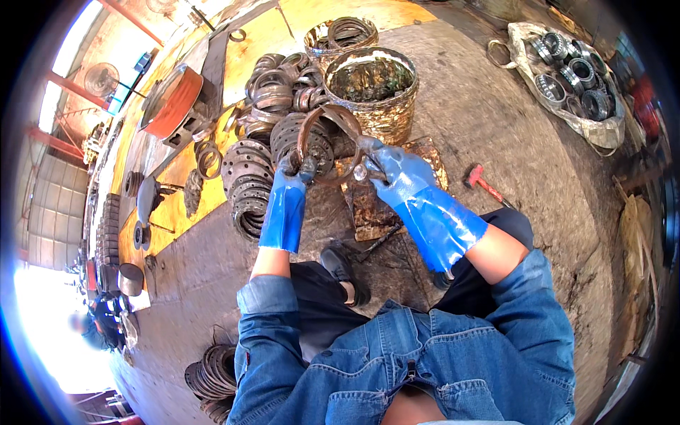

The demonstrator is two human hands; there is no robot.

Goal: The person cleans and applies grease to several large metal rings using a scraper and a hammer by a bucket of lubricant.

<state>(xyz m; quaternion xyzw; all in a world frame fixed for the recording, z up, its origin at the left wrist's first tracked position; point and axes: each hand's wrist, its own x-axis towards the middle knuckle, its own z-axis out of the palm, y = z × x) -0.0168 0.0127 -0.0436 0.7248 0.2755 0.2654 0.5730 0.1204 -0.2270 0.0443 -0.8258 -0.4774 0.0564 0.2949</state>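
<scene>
Both my hands wear long blue rubber gloves with wet, dirty fingers. A brown, greasy metal ring (304, 134) is held up between them, tilted, above the floor. My left hand (297, 173) is closed on the ring's lower left side. On its right side my right hand (400, 170) is closed, fingers bent round the rim. A small shiny round spot shows at those right fingers; what it is I cannot tell. Behind the ring lie stacked drilled metal discs (248, 166) and a heap of dark rings (273, 95).
A grease-smeared bucket (379, 117) with dark contents stands beyond my hands, near another bucket (320, 57) holding rings. Below lies a dirty board (372, 219). A red hammer (489, 188) rests to the right. Far right is a white sack (520, 42) of bearings; more rings (212, 372) lie lower left.
</scene>
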